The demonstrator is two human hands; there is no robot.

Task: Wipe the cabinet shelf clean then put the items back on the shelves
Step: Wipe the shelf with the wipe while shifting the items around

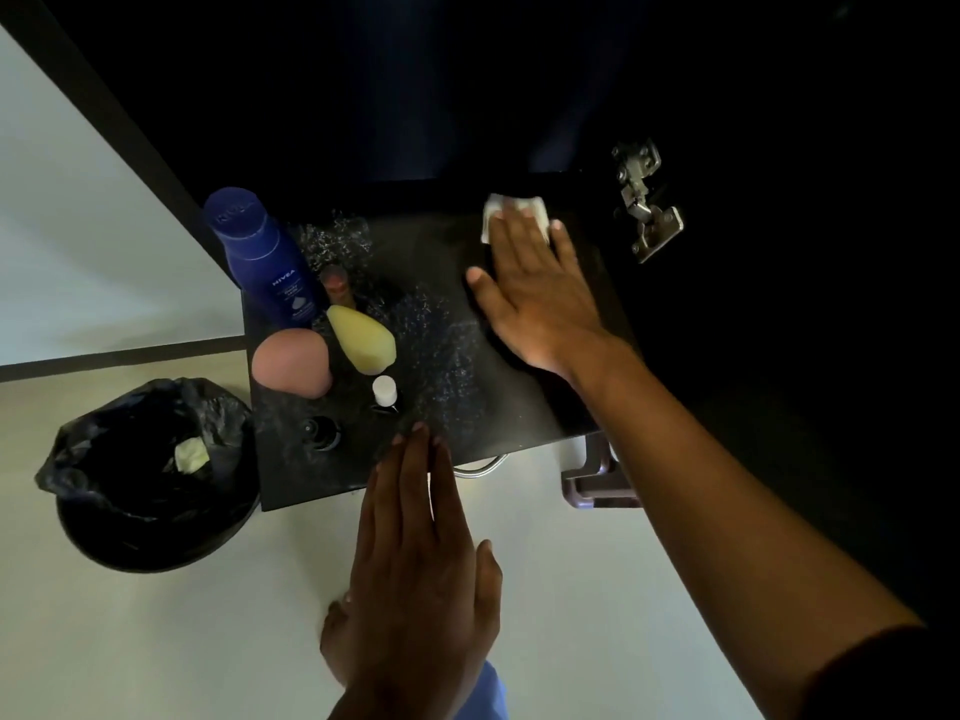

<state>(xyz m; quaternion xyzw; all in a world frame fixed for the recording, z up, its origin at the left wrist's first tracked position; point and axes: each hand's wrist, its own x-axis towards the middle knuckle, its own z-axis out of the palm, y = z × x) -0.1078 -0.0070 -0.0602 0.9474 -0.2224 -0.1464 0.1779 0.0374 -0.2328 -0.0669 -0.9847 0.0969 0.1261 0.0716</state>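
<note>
The right hand point(540, 293) hides most of the white cloth point(514, 213).

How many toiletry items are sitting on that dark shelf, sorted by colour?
Blue: 1, the Nivea bottle
Pink: 1, the egg-shaped sponge
Yellow: 1, the teardrop sponge
Brown: 1, the small tube
White-capped: 1, the tiny bottle
Black: 1, the round-topped item
Total: 6

A black-lined bin point(150, 480) stood on the pale floor point(545, 589), left of the cabinet. A yellowish scrap point(191, 454) lay inside it.
</note>
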